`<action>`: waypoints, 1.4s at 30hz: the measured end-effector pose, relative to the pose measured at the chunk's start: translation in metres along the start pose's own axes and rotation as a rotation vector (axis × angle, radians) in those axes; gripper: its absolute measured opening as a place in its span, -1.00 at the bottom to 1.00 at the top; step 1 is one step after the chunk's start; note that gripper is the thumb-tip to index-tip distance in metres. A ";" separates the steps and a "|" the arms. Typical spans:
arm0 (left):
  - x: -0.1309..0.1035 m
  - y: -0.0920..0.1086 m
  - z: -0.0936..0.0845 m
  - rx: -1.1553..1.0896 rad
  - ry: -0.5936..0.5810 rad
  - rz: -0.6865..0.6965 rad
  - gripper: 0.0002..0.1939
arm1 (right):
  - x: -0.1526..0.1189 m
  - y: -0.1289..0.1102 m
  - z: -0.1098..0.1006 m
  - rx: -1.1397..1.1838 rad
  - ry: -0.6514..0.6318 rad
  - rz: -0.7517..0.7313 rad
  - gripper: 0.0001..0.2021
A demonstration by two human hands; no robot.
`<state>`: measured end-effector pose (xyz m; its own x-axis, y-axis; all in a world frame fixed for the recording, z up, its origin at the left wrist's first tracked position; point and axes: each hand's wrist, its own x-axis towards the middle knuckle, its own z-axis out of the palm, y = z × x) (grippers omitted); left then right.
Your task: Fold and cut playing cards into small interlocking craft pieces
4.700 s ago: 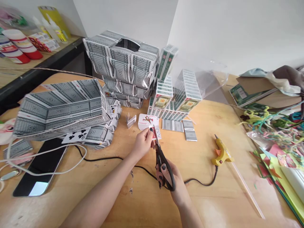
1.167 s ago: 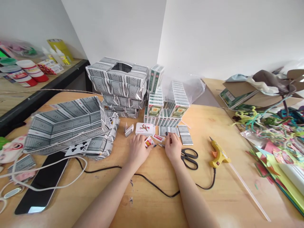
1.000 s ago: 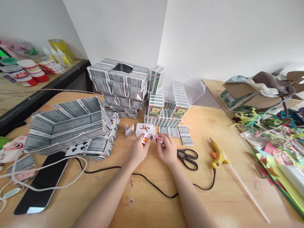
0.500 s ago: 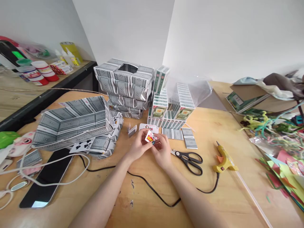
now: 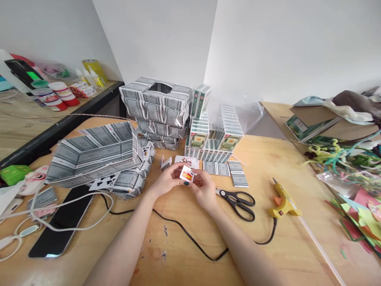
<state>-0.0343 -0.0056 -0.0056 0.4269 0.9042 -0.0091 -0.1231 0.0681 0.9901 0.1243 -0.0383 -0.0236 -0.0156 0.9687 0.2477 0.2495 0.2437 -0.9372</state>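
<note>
"Where is the card piece (image 5: 186,173) we are working on?"

"Between our hands, lifted just in front of the joker card (image 5: 190,161). Our left hand (image 5: 166,180) pinches it, thumb against fingers with barely a gap. Our right hand (image 5: 206,190) curls in at its other edge and looks closed on it too, though we cannot see all those fingertips."

"How far along are we?"

"Partway, we'd judge. The stacked boxes (image 5: 157,105) look fully formed, and the tray (image 5: 98,151) has its walls up, with its top open. The piece is much smaller than a whole card, so we take it as cut down. The scissors (image 5: 238,200) lie on the table (image 5: 264,159) beside our right hand."

"And what is left?"

"The piece is loose, fixed to neither boxes nor tray. The small folded card (image 5: 166,163) stands apart near our left hand, and the flat cards (image 5: 238,174) lie past our right. The glue gun (image 5: 282,202) is out of our grip, farther right. Whether the fold is finished, we cannot tell; our fingers cover part of it."
</note>
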 end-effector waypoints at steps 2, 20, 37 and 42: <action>0.001 0.000 0.001 -0.022 0.004 -0.018 -0.49 | 0.001 0.001 0.001 0.015 0.016 0.011 -0.67; 0.006 0.000 0.013 0.119 0.197 -0.007 -0.82 | 0.001 0.004 0.001 -0.001 0.093 0.043 -0.88; 0.008 -0.008 0.025 0.128 0.381 0.019 -0.76 | 0.012 -0.002 -0.005 0.541 0.054 0.248 -0.78; 0.006 -0.009 0.026 0.079 0.345 -0.041 -0.78 | 0.013 0.000 -0.007 0.544 0.089 0.272 -0.79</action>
<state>-0.0077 -0.0118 -0.0111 0.1008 0.9914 -0.0830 -0.0370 0.0871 0.9955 0.1309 -0.0260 -0.0187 0.0665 0.9976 -0.0199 -0.2970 0.0008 -0.9549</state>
